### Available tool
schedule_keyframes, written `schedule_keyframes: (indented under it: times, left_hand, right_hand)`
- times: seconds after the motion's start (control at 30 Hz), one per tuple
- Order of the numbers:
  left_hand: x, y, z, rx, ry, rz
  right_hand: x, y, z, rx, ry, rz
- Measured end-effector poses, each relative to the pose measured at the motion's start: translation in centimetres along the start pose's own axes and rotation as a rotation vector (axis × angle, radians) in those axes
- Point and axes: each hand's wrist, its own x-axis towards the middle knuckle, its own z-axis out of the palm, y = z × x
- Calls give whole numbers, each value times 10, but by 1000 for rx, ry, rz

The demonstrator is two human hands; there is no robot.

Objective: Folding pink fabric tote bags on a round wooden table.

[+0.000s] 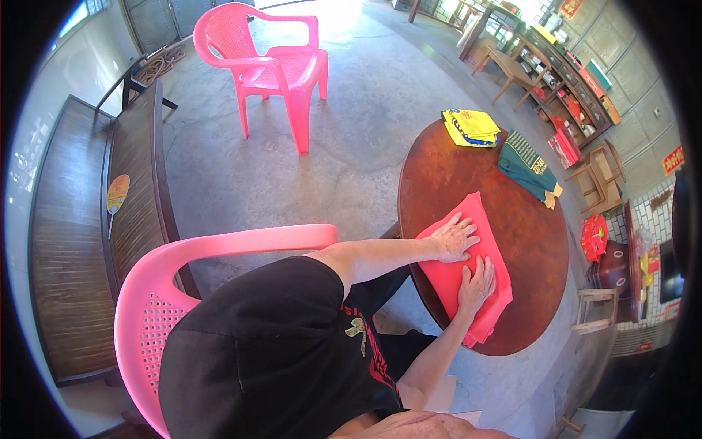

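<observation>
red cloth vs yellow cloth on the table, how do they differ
The red cloth lies at the table's near side under both hands, left hand and right hand; the yellow cloth sits untouched at the far edge. The red cloth looks larger and overhangs the rim. Both are folded flat.

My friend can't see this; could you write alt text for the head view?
Both hands, left hand and right hand, press flat on a red cloth on a round brown table, with folded yellow and green garments beyond.

Both hands, the left hand (455,238) and right hand (477,282), are lying flat on a folded cloth (468,271) at the round table's (453,168) near edge; 2 folded garments (472,126) (528,164) are lying at the far edge.
</observation>
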Motion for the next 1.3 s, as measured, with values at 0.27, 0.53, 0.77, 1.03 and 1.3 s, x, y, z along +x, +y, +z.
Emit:
schedule_keyframes:
  times: [0.27, 0.53, 0.77, 1.03, 1.3]
  left_hand:
    - [12, 6, -5, -19, -45, -39]
    - [78, -6, 14, 89, -179, -154]
    - [76, -14, 19, 38, -153, -133]
    - [71, -12, 15, 34, -123, -111]
    - [74, -19, 6, 153, -287, -35]
  right_hand:
    - [15, 16, 5, 81, -101, 66]
    - [84, 39, 17, 207, -314, 85]
    - [72, 82, 2, -62, -496, 85]
    - [1, 139, -11, 20, -362, 382]
    - [-4, 126, -15, 66, -223, 357]
